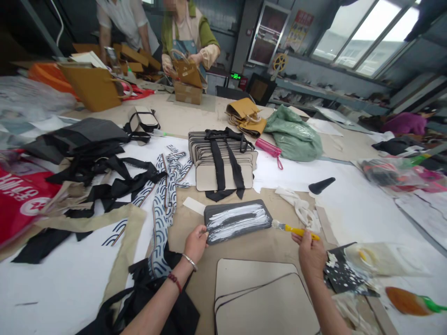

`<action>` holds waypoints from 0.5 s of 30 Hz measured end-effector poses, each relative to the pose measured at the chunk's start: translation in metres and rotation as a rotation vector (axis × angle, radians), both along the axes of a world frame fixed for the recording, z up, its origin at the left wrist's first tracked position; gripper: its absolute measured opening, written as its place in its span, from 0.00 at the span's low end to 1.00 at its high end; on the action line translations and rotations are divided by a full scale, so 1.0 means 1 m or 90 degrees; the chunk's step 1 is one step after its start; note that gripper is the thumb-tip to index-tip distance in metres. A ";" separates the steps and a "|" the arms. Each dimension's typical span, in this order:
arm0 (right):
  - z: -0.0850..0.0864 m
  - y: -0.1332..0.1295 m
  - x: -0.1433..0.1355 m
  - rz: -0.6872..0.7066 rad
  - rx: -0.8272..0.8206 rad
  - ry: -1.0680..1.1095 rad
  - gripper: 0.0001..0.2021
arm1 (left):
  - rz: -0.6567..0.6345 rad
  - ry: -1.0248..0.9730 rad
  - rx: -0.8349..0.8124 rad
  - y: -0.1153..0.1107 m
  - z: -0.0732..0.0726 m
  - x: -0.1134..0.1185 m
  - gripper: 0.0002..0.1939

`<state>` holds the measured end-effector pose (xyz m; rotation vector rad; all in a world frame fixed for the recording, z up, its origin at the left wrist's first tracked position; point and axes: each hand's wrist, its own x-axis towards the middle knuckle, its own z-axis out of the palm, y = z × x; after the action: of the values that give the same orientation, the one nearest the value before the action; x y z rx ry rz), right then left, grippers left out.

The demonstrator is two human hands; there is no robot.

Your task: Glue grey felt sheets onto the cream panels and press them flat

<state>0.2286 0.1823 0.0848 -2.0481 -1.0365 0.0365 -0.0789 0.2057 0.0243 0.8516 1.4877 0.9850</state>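
Observation:
A dark grey rounded panel (239, 228) streaked with white glue lies on brown paper in the middle of the table. My left hand (196, 241) pinches its left edge. In my right hand (310, 253) is a brush with a yellow handle (296, 230); its pale bristles are at the panel's right end. Just below, several larger beige panels (258, 298) lie overlapping. Behind the grey panel stands a stack of beige panels (202, 174) with black straps (219, 163) draped over it. To the right sits a glue-spattered black board (344, 270).
Patterned fabric strips (162, 209) and black cloth scraps (115, 172) cover the left side. A green plastic bag (293, 135), a pink pouch (268, 147) and an orange-brown bottle (407, 300) are on the right. Two people stand across the table, one holding a brown bag (188, 72).

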 end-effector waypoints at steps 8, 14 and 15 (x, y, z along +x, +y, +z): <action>0.001 0.004 -0.011 0.113 0.011 0.092 0.28 | 0.022 -0.017 0.001 -0.007 0.007 -0.004 0.04; 0.014 -0.007 0.006 0.020 -0.115 -0.086 0.25 | 0.071 -0.049 0.026 -0.019 0.010 -0.016 0.04; 0.017 -0.012 0.008 0.063 -0.092 -0.056 0.24 | 0.084 -0.053 0.033 -0.023 0.011 -0.023 0.04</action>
<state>0.2368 0.1704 0.1014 -2.1416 -1.2208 0.0751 -0.1023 0.1830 0.0353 0.7465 1.4667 1.1481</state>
